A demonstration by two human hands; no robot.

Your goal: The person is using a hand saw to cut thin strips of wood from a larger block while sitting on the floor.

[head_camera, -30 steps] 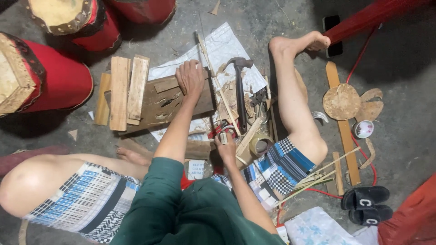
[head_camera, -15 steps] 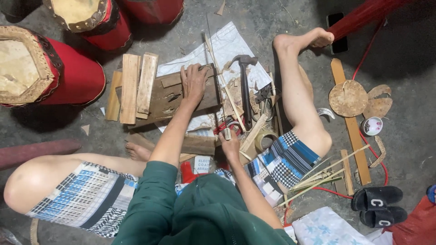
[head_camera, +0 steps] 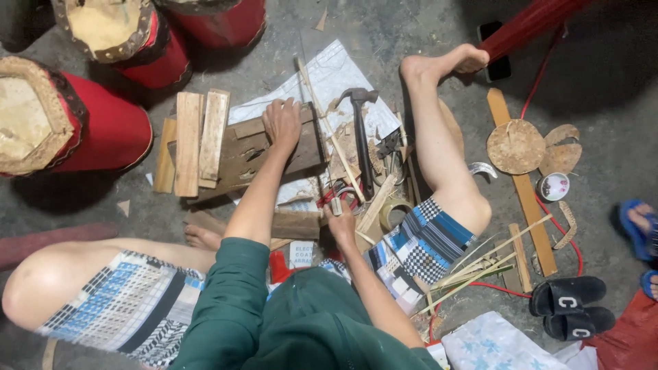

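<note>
Little has shifted since before: left hand point(head_camera: 282, 123) still presses flat, unclenched, on the board point(head_camera: 257, 152) at frame centre; right hand point(head_camera: 340, 220) pinches a small tool point(head_camera: 336, 205) just below the hammer point(head_camera: 361, 130).

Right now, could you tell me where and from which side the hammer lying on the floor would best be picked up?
Probably by the dark handle of the hammer, around its middle. It lies flat on the white sheet with its metal head at the far end and the handle running back toward the right hand. Coming from above seems best, closing across the handle from the sides, because sticks and wood scraps crowd its near end.
</note>
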